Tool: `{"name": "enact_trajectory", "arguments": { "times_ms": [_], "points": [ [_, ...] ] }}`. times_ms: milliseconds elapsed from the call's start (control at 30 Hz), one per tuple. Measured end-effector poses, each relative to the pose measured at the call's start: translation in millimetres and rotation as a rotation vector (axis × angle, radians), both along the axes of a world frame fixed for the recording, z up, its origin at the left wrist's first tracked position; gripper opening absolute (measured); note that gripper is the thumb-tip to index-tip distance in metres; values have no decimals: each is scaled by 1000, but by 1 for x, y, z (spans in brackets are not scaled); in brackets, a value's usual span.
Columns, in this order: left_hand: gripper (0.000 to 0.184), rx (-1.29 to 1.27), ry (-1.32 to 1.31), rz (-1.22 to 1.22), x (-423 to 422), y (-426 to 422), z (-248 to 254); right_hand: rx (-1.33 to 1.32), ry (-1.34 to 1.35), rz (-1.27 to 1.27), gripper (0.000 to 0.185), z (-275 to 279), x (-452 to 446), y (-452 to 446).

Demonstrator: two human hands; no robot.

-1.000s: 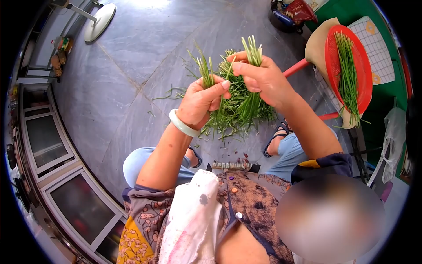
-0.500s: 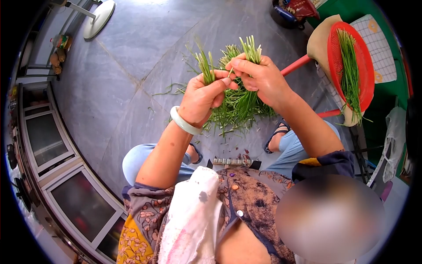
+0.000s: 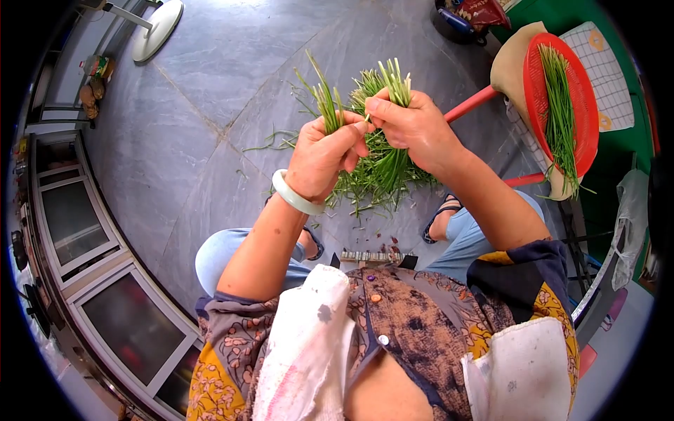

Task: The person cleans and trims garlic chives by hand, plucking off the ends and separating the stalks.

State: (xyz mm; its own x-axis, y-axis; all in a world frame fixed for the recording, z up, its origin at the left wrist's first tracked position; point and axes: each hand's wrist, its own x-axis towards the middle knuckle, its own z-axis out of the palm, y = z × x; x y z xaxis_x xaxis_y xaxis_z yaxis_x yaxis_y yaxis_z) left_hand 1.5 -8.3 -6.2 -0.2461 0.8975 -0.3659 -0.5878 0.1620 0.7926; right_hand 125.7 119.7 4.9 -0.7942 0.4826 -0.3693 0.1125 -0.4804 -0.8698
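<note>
My left hand, with a pale bangle on its wrist, is closed around a small bunch of green chives, tips pointing up. My right hand grips a larger bunch of chives; pale cut ends stick up above the fingers and green leaves hang below. Between the two hands, the thumbs and fingertips meet at a single thin stalk. Under the hands a loose heap of chives lies on the floor, partly hidden by them.
On the right, a red basket with long chives rests on a stool with red legs. Sandalled feet flank the heap. Cabinets line the left side. A white round base stands at the upper left.
My right hand has shifted slightly left and down with its bunch, its fingertips now closer to my left fingertips. My left hand stays nearly in place, its fingers slightly moved.
</note>
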Motion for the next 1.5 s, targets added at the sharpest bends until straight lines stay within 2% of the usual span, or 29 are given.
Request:
{"name": "enact_trajectory", "arguments": {
  "times_ms": [167,367,633,833,933,1133,1233,1433,1500],
  "points": [
    [16,-46,-6,-14,-1,1,2,12,6,0,18,3,-1,-4],
    [17,6,-161,-79,-8,0,3,-16,14,4,16,4,1,4],
    [13,-39,-90,-47,-2,-1,6,21,-37,-69,18,4,0,6],
    [11,-61,-4,-34,-3,0,4,482,-16,86,18,-6,1,1],
    [10,-83,46,-47,-3,1,1,661,-97,92,20,-1,1,-1],
    [9,-100,43,-81,-4,0,2,892,-111,182,23,2,3,7],
    [9,-106,34,-99,-3,-1,1,859,-188,145,22,6,3,15],
    [11,-91,-33,-73,-4,0,4,721,-24,-87,15,-1,3,26],
    [12,-73,-56,-54,-4,0,5,429,-42,-50,17,7,5,23]
  ]
}}
